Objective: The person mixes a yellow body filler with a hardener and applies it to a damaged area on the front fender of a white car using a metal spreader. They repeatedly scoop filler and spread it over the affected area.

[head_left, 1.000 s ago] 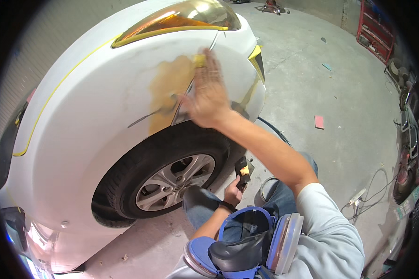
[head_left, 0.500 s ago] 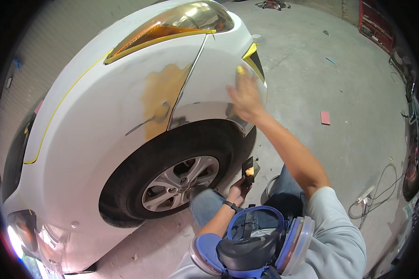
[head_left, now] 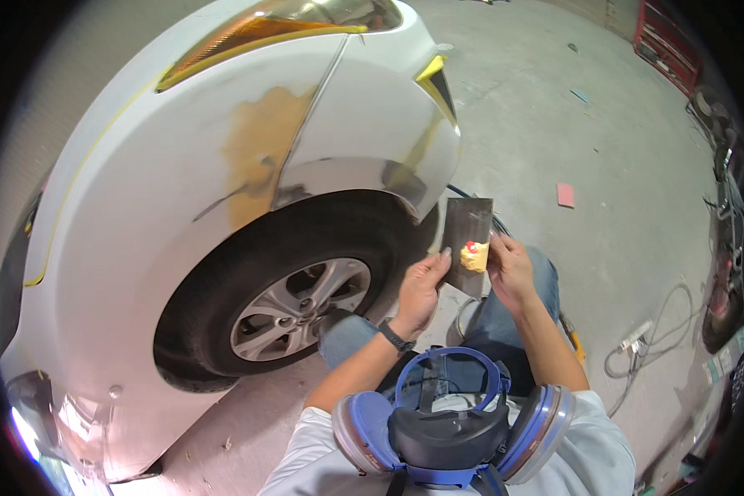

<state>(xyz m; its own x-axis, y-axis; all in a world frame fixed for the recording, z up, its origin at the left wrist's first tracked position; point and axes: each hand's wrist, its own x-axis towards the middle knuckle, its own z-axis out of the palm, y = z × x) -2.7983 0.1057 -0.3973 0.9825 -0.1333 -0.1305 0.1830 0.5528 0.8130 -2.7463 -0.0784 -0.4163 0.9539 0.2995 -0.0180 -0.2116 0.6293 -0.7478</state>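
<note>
My left hand point(head_left: 422, 289) grips the left edge of a dark, flat rectangular mixing plate point(head_left: 465, 221), held above my knees beside the front wheel. A lump of yellow putty point(head_left: 474, 259) with a red dab on it sits on the plate's right side. My right hand point(head_left: 512, 266) is closed at the plate's right edge, by the putty; whether a small spreader is in its fingers is hidden. Ahead, a yellowish smear point(head_left: 422, 142) marks the white bumper point(head_left: 372, 124). Left of the panel seam, a tan filler patch point(head_left: 256, 136) covers part of the white fender point(head_left: 165, 165).
The wheel point(head_left: 298, 310) stands close at my left. Yellow tape edges the headlight point(head_left: 264, 33). A blue-and-black respirator point(head_left: 446, 434) is at my chest. Pink point(head_left: 565, 195) and blue point(head_left: 580, 96) pieces lie on the floor, with a cable point(head_left: 665, 331) to the right.
My right hand has come back from the bumper to the plate. The plate has risen in my left hand and now faces up. A yellowish smear shows where my right hand was.
</note>
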